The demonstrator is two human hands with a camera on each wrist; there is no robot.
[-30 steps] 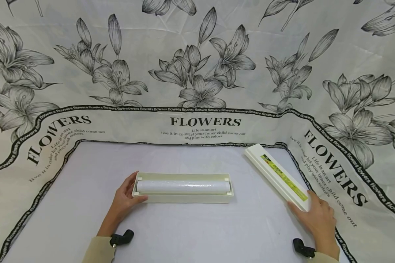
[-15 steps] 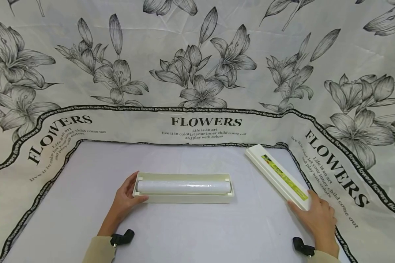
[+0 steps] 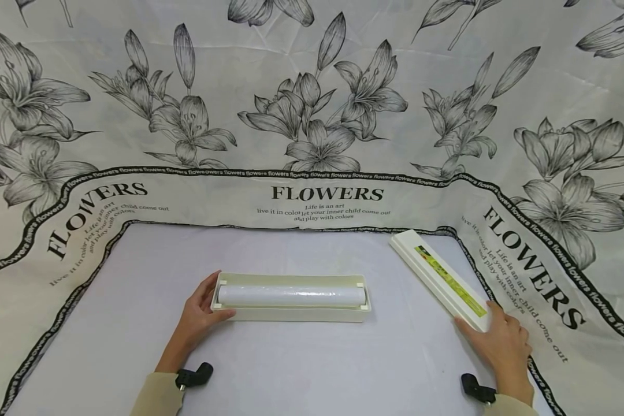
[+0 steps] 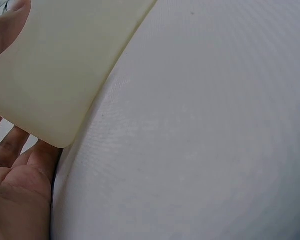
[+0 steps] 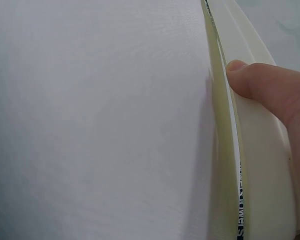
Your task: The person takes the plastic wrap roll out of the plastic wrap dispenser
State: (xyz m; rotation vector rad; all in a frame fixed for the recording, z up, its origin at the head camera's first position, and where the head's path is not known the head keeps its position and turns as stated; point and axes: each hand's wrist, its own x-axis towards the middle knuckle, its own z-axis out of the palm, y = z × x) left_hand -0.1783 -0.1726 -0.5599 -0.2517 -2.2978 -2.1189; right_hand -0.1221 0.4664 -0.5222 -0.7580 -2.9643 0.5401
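A long cream cling film box (image 3: 296, 315) lies on the white cloth near the middle, its open top showing a white roll of cling film (image 3: 291, 296). My left hand (image 3: 200, 312) grips the box's left end, thumb on the front wall and fingers behind. In the left wrist view, the box's bare end wall (image 4: 55, 75) sits between thumb and fingers. To the right, a cream lid (image 3: 439, 280) with a yellow-green label slants back and left. My right hand (image 3: 501, 341) holds its near end, and the right wrist view has the thumb (image 5: 262, 82) pressed along the lid's side.
White cloth (image 3: 301, 370) covers the table, bordered by a black-edged band with printed lettering (image 3: 326, 193). Behind rises a floral-patterned cloth (image 3: 312, 104). The lid's far end overlaps the border at the back right.
Both hands keep their hold on the box and the lid, which stay in place. Only the head view has shifted very slightly.
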